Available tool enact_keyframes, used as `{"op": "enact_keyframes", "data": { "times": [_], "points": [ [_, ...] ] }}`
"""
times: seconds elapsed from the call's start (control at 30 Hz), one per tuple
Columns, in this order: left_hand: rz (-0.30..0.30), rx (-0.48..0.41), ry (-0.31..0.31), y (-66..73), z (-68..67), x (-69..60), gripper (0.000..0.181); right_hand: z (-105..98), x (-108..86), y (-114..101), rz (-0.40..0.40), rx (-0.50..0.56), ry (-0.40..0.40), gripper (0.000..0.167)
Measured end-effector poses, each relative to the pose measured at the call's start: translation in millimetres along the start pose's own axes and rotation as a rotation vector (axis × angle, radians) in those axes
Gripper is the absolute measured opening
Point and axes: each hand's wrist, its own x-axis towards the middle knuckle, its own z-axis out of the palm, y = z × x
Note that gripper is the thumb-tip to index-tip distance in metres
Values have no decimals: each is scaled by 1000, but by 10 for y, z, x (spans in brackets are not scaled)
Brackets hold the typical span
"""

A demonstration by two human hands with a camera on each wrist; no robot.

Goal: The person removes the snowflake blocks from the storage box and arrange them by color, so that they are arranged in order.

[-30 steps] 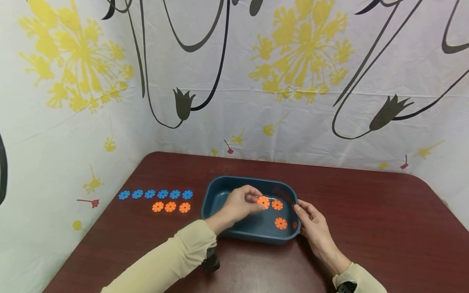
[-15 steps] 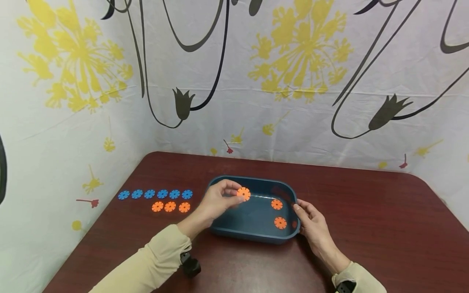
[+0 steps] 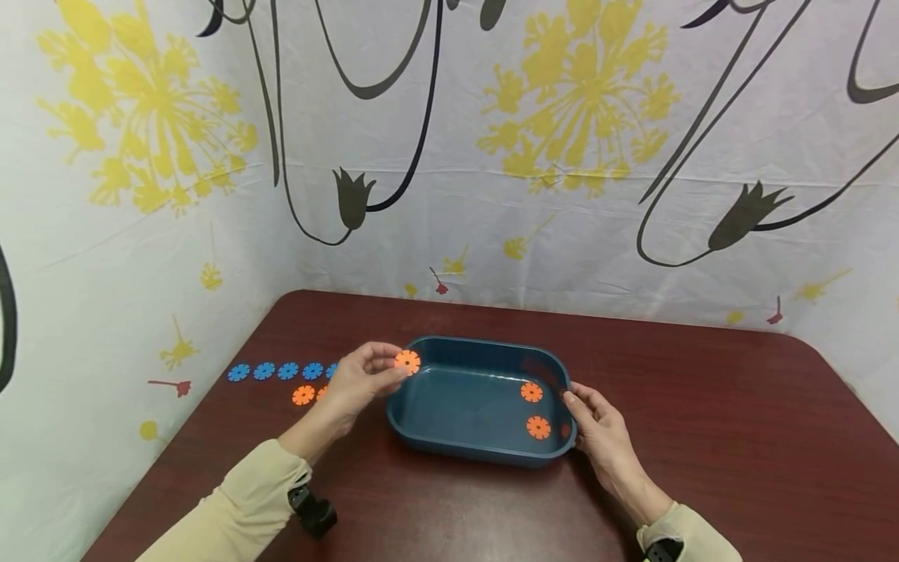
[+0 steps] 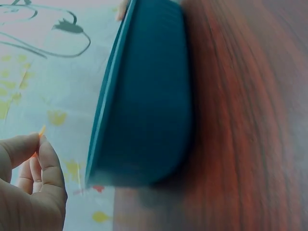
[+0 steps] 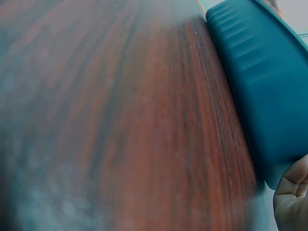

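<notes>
My left hand [image 3: 360, 381] pinches an orange notched disc [image 3: 407, 362] between thumb and fingers, just above the left rim of a dark blue tray [image 3: 449, 453]. The left wrist view shows that disc edge-on as a thin orange sliver [image 4: 42, 131] at the fingertips. My right hand [image 3: 605, 437] grips the tray's right end, thumb on the rim. Inside the tray, toward its right end, lie an orange disc [image 3: 531, 392] and a second orange disc [image 3: 538, 428]. In the right wrist view part of the right hand [image 5: 293, 192] shows at the tray's lower corner.
Left of the tray, a row of blue discs [image 3: 288, 371] lies on the dark red table [image 3: 702, 421]. Orange discs [image 3: 303, 395] lie in front of that row, partly hidden by my left hand. A patterned cloth [image 3: 435, 140] hangs behind the table.
My left hand has carried the orange disc leftward, from over the right part of the tray to its left rim. The right hand has stayed on the tray, which has not visibly moved.
</notes>
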Motion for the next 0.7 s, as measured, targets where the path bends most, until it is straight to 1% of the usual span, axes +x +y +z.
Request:
{"op": "enact_keyframes", "data": {
  "times": [0.17,0.33,0.4,0.57,0.7],
  "points": [
    [-28,17,38,-113,-197,-22,36,0,6,7,-2,-1,-2,55],
    [-51,-1,71,-244,-430,-34,40,-2,13,13,-3,-4,-2,55],
    [-65,-14,91,-293,-522,-32,41,-5,15,14,-6,-5,-2,54],
    [-102,-10,154,-417,-745,-16,42,-10,18,12,-7,-9,-1,54],
    [-117,-14,189,-502,-918,-19,44,-8,19,8,-3,-12,1,55]
  ]
}}
